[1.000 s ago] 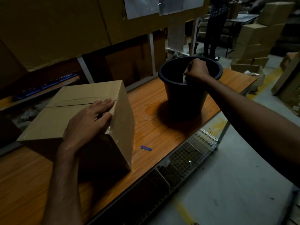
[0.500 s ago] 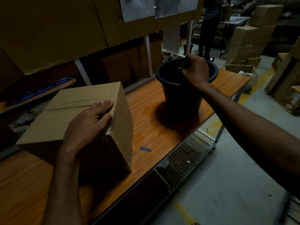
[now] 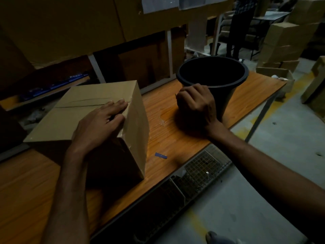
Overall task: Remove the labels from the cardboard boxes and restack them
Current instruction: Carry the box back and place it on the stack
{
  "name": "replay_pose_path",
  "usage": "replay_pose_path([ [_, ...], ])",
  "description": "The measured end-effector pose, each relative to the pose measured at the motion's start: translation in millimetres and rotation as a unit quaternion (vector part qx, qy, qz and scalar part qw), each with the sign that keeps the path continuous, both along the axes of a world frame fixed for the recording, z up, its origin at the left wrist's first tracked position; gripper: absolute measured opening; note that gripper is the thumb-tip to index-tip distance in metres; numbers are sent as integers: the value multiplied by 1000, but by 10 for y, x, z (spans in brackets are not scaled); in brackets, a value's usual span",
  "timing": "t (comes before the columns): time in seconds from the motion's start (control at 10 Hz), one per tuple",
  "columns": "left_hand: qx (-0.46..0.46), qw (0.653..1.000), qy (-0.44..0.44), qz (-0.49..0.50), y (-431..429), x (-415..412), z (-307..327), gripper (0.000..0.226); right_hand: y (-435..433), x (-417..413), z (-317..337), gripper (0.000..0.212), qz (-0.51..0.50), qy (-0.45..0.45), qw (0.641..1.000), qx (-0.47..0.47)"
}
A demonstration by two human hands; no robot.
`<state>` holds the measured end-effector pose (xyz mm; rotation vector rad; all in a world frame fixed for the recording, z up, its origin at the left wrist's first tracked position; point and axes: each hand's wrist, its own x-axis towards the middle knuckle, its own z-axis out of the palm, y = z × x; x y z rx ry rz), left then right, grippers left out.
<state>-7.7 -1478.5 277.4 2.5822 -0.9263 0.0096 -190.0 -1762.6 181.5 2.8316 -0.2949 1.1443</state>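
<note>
A closed brown cardboard box stands on the wooden table, its top seam taped. My left hand rests flat on the box top by its near right corner, fingers straight. My right hand hovers over the table just in front of a black bucket, fingers curled into a fist. A thin pale tip of some small tool sticks out of the fist on its left side. No label shows on the box faces I can see.
A small blue scrap lies on the table near its front edge. A wire mesh rack sits below that edge. Stacked cardboard boxes and a standing person are at the back right.
My right hand has drawn back out of the bucket's mouth and come down in front of it, toward the box. My left hand has stayed on the box.
</note>
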Motion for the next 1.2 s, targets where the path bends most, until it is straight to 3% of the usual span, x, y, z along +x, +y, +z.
replay_pose_path([
  [0.1, -39, 999, -22, -1, 5, -12, -13, 41, 350, 455, 74, 26, 300, -115, 924, 207],
  [0.2, -67, 997, -28, 21, 17, -52, -49, 38, 586, 677, 63, 13, 321, -140, 904, 247],
  [0.3, -99, 993, -26, 56, -19, -111, -65, 33, 898, 829, -121, 11, 295, -115, 909, 270],
  [0.4, -110, 991, -18, 72, -49, -139, -41, 30, 1082, 724, -250, 17, 315, -99, 888, 321],
  [0.5, -121, 989, 5, 81, -56, -162, -47, 32, 1387, 587, -374, 37, 343, -62, 865, 361],
  [0.7, -118, 991, 15, 66, -60, -88, -85, 37, 1892, 454, -526, 74, 323, 65, 855, 401],
  [0.8, -124, 991, 14, 48, -53, -42, -104, 38, 1994, 516, -522, 80, 294, 61, 857, 419],
  [1.0, -139, 990, 11, 33, -8, 6, -153, 32, 2161, 727, -311, 78, 263, -12, 812, 521],
  [1.2, -155, 987, 4, 33, 5, -7, -182, 31, 2177, 603, -570, 61, 243, -40, 835, 492],
])
